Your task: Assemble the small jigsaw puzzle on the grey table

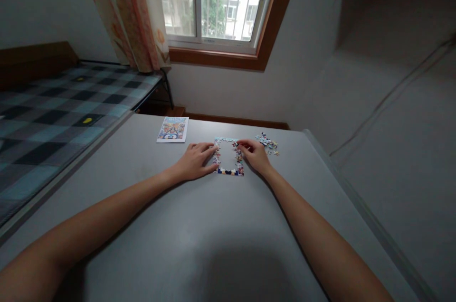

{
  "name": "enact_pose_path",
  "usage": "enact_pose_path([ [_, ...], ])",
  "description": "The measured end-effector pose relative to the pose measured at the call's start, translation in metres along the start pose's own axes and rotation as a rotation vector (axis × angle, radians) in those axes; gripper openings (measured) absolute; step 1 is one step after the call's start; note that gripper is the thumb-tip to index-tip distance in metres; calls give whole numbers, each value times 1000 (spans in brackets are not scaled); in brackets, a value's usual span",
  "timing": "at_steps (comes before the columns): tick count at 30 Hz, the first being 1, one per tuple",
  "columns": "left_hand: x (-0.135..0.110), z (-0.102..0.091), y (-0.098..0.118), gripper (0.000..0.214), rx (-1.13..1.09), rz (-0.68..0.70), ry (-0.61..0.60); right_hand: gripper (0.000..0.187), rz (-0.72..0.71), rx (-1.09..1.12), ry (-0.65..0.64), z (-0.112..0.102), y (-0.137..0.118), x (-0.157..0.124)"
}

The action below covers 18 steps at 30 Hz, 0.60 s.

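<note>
On the table lies a jigsaw puzzle frame [229, 172], a rectangle of joined border pieces with a bare middle. My left hand [196, 161] rests flat beside it, fingers spread, its fingertips touching the left border. At the upper right of the border, my right hand [255, 154] has thumb and forefinger pinched together over the pieces. A puzzle piece seems to be between those fingertips, too small to make out clearly. Just beyond my right hand is a pile of loose puzzle pieces [268, 143].
A printed picture sheet [173, 129] lies at the far left of the grey-white table [171, 245]. To the left stands a bed with a checked cover [71, 107]. A window [213, 3] with a curtain [138, 17] is behind the table, and a wall is close on the right.
</note>
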<state>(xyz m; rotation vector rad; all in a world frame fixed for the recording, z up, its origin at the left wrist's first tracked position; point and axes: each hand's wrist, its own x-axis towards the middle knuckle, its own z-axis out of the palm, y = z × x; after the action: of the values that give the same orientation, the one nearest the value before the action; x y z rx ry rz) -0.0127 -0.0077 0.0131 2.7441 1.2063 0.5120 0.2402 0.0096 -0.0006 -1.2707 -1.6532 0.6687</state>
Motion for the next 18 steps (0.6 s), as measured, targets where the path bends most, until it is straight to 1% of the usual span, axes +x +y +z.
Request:
enact_pose_path([
  [3,-2,2,-3,59,-3,16,-13,32,-1,11,45,-1,2,-1],
  [6,-2,1,-3,61,-5,49,-39,30,7,2,29,-1,2,-1],
  [9,-2,0,-1,60,-7,40,-50,30,5,3,23,0,1,-2],
  [14,-3,-2,1,58,3,38,-35,31,17,2,54,-1,-1,-2],
  [18,-4,-2,2,58,18,33,-32,29,33,3,55,-2,1,-2],
])
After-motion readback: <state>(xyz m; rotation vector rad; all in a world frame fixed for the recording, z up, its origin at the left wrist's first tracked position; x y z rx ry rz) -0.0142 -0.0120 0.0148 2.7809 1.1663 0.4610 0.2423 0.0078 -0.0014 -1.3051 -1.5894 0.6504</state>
